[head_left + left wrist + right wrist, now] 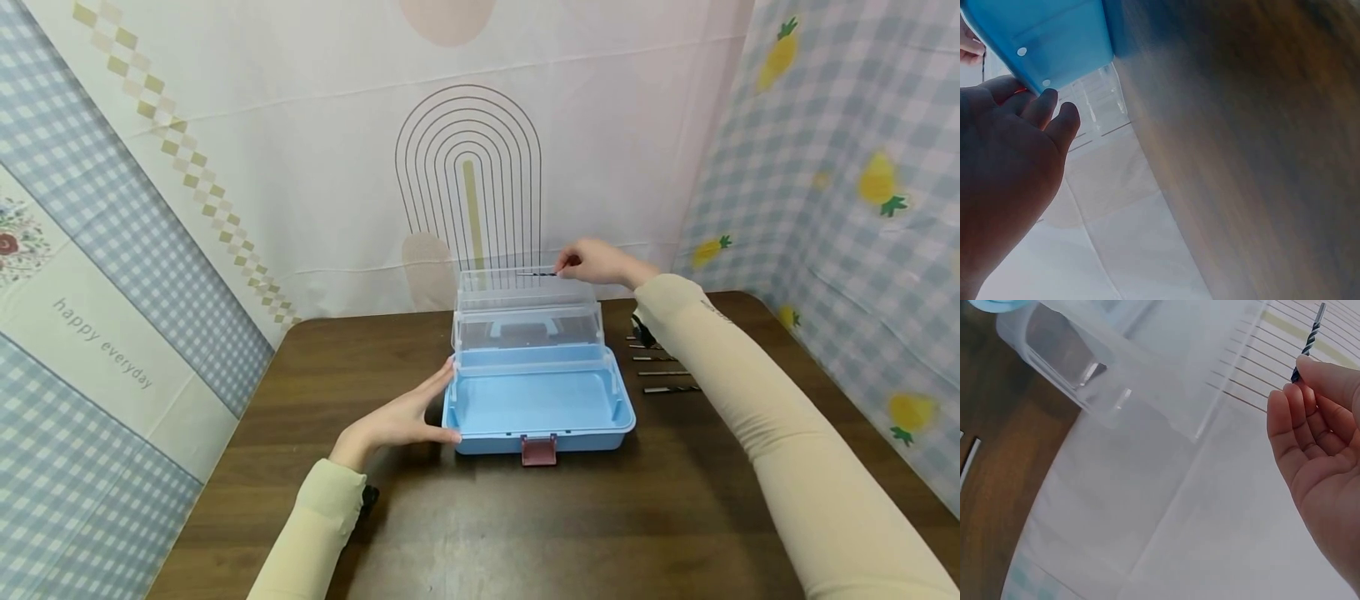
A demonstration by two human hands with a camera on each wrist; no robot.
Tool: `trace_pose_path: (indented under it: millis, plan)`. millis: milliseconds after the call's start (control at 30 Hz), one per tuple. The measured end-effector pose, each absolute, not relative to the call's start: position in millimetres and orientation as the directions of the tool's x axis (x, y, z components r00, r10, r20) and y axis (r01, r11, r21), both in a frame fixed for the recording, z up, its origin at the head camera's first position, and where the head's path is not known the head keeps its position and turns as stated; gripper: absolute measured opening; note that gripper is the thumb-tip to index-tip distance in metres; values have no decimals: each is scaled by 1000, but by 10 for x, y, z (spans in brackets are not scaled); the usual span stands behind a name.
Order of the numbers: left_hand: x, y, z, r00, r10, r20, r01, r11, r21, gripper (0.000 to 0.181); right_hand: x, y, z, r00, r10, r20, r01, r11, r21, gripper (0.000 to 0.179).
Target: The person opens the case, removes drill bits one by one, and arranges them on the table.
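Between thumb and fingertips my right hand [596, 262] pinches a thin dark drill bit [538, 274] by one end, raised near the top of the clear folding trays [480, 323]. The right wrist view shows the spiral flutes of the drill bit [1310, 340] and its plain shank pointing away from the hand. The trays belong to a light-blue toolbox [536, 404] standing open on the table, with a pink latch [538, 451] in front. My left hand [401, 418] rests against the toolbox's left side, fingers extended along it and thumb at the front corner.
Several more drill bits [670, 389] lie in a row on the brown table [480, 533], right of the toolbox and partly hidden under my right sleeve. A patterned cloth [322, 192] hangs behind the table's back edge, and checked cloth [847, 250] hangs on the right.
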State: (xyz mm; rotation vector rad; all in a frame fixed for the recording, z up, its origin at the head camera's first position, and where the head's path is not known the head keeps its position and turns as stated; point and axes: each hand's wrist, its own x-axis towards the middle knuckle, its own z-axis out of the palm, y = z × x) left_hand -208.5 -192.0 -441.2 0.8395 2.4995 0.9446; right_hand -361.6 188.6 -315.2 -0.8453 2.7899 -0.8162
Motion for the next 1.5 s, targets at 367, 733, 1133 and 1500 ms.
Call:
trace_pose_path:
  millis: [367, 733, 1133, 1500]
  plan:
    - [-2079, -1920, -4392, -764, 635, -112, 407, 610, 680, 115, -3606, 1951, -2984, -842, -535, 74, -484, 685, -545, 13]
    - [-2074, -1903, -4402, -769, 627, -119, 398, 617, 679, 115, -3564, 2110, -3000, -863, -498, 83, -451, 685, -573, 20]
    - [-2059, -1900, -4398, -771, 626, -113, 395, 610, 687, 115, -3484, 2559, -2946, -888, -452, 82, -413, 707, -574, 22]
    - [-2058, -1902, -4385, -770, 629, -109, 404, 613, 679, 115, -3387, 2976, -2894, -928, -361, 94, -350, 759, -549, 26]
